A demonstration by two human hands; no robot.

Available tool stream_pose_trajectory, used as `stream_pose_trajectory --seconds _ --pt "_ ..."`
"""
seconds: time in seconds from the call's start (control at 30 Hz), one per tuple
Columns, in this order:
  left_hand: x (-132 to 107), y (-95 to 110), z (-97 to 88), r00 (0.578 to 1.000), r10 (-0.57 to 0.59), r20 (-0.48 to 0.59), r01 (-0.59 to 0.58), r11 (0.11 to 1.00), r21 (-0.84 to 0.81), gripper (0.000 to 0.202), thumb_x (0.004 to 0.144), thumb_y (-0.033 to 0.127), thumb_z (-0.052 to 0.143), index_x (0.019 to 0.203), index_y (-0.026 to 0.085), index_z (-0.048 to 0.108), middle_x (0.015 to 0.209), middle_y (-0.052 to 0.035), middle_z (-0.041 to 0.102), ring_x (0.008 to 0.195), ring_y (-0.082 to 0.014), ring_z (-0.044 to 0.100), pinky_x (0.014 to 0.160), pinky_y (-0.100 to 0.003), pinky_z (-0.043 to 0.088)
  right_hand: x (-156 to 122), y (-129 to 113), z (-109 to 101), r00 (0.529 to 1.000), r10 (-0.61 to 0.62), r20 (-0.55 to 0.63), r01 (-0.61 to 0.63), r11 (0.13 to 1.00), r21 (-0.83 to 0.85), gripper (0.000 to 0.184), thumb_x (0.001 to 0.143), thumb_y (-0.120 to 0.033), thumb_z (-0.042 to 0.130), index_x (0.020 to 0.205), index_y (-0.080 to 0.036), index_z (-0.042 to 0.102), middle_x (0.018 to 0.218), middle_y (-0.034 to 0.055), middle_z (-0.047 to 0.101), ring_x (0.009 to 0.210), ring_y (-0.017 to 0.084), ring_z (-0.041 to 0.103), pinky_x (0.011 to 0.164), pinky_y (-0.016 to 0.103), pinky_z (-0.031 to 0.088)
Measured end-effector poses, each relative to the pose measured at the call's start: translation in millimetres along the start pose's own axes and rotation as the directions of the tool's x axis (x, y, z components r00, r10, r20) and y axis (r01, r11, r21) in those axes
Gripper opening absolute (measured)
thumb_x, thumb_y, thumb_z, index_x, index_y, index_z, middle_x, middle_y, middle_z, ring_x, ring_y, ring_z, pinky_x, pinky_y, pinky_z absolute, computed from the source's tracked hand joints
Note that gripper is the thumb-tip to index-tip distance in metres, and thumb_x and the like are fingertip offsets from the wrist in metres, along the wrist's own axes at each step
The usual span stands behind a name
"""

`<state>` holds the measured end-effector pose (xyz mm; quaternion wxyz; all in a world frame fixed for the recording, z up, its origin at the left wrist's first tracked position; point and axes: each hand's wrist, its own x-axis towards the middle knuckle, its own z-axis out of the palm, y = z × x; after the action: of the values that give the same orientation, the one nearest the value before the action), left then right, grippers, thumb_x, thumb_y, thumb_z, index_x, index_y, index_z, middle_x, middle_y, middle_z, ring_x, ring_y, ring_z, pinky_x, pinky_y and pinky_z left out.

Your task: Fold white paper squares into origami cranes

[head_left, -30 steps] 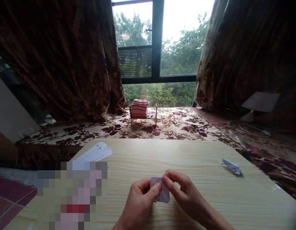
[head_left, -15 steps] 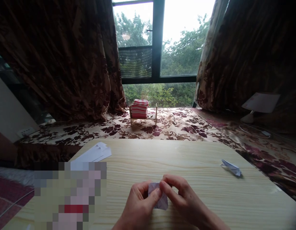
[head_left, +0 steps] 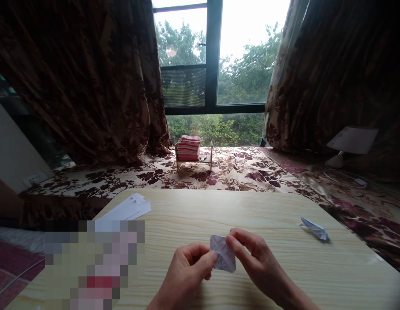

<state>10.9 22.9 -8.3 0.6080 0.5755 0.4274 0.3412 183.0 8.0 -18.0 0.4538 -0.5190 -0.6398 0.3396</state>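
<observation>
A small creased piece of paper with rounded corners is held up over the table between my two hands. My left hand pinches its left edge between thumb and fingers. At the upper right corner, my right hand grips it with thumb and index finger. Fold lines run across its face, and a darker pattern shows near the left thumb. Off to the right on the table lies a folded paper shape, long and pointed, touched by neither hand.
White paper sheets lie on the left of the wooden table. A blurred-out patch covers the near left. Behind, a small wooden rack with folded red-and-white cloths stands on the patterned sill cover. A lamp is at the right.
The paper has moved up and right and turned, with more of its face showing. My right hand has shifted slightly right, and my left thumb now sits at the paper's left edge.
</observation>
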Motion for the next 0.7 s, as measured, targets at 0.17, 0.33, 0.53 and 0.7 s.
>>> stream_pose_trajectory --seconds 0.17,0.33,0.53,0.7 --pt "4.4 -5.8 2.2 0.997 -0.066 -0.043 0.058 0.982 -0.177 0.035 0.065 0.045 0.071 0.059 0.012 0.063 0.054 0.0002 0.053 0.055 -0.0105 0.044 0.057 -0.024 0.035 1.9 2.7 -0.3 0.997 0.039 0.060 -0.044 0.994 0.098 0.043 0.091 -0.050 0.035 0.062 -0.020 0.043 0.062 -0.0016 0.044 0.060 0.013 0.044 0.058 0.025 0.038" --pt "7.0 -15.7 5.5 0.986 -0.134 -0.099 0.082 0.905 -0.417 0.034 0.057 0.039 0.081 0.068 0.012 0.064 0.064 -0.0012 0.060 0.056 -0.0104 0.052 0.059 -0.025 0.042 1.2 -2.1 4.5 0.982 0.029 0.189 -0.053 0.991 0.121 0.034 0.087 -0.046 0.046 0.079 -0.016 0.060 0.075 0.0031 0.058 0.073 0.018 0.053 0.066 0.028 0.042" --pt "3.9 -17.0 8.3 0.984 -0.177 -0.022 0.142 0.855 -0.499 0.031 0.058 0.035 0.080 0.068 0.012 0.061 0.065 -0.0025 0.061 0.061 -0.0132 0.057 0.068 -0.031 0.049 0.5 2.6 5.9 0.985 0.055 0.162 -0.071 0.993 0.095 0.034 0.086 -0.045 0.049 0.075 -0.014 0.060 0.068 0.0015 0.052 0.067 0.016 0.048 0.063 0.027 0.040" --pt "1.6 -12.9 7.4 0.991 -0.132 -0.013 0.118 0.923 -0.366 0.030 0.064 0.038 0.075 0.066 0.011 0.062 0.059 -0.0028 0.060 0.058 -0.0129 0.055 0.064 -0.027 0.046 0.7 4.4 3.0 0.993 0.059 0.107 -0.070 0.992 0.103 0.040 0.086 -0.050 0.047 0.063 -0.017 0.050 0.061 -0.0019 0.043 0.059 0.012 0.040 0.055 0.024 0.036"
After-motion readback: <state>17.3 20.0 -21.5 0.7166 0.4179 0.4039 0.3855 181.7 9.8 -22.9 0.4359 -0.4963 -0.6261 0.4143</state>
